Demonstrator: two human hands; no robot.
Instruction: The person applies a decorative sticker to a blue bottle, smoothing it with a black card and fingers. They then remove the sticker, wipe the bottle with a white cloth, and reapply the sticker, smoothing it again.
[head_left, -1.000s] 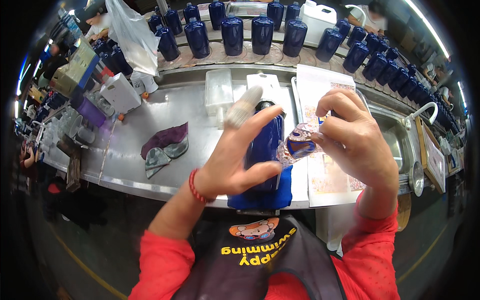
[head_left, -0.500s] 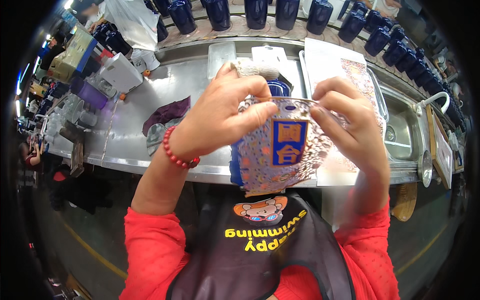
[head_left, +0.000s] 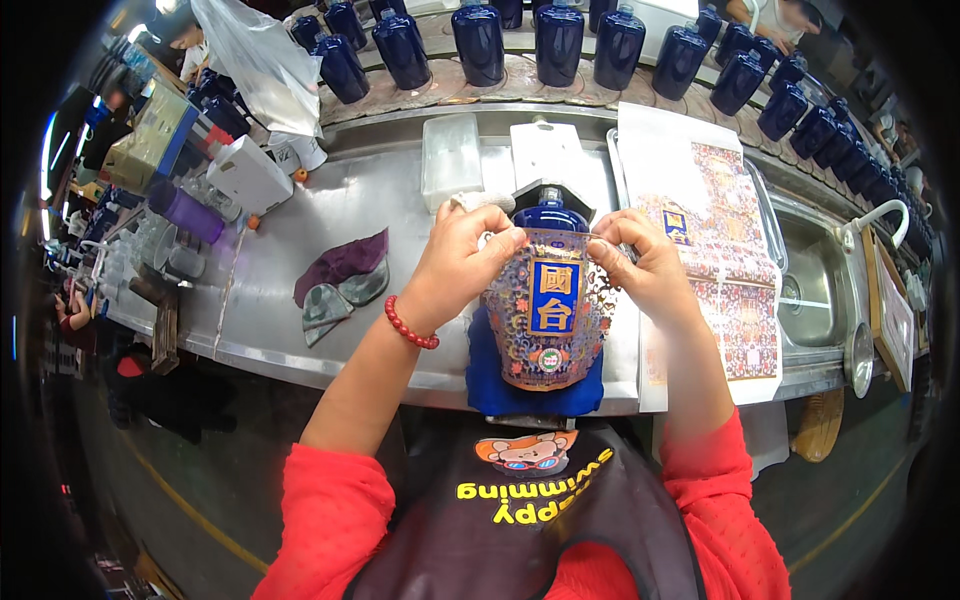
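A patterned decal film with a blue-and-gold panel is stretched between my two hands by its upper edge. My left hand, with a red bead bracelet at its wrist, pinches the upper left corner. The upper right corner is between the thumb and fingers of my right hand. Behind the film a dark blue bottle lies with its neck away from me; the film covers most of its body. I cannot tell whether film and bottle touch. Under the bottle is a bright blue cloth.
Printed decal sheets lie at the right, beside a sink. A purple and grey cloth is on the steel counter at left. Beyond stands a clear tray. Several blue bottles line the conveyor behind.
The film has come from a tilted, curled position near my body to lie flat over the bottle's front. Both hands keep their corners. My head view has shifted a little.
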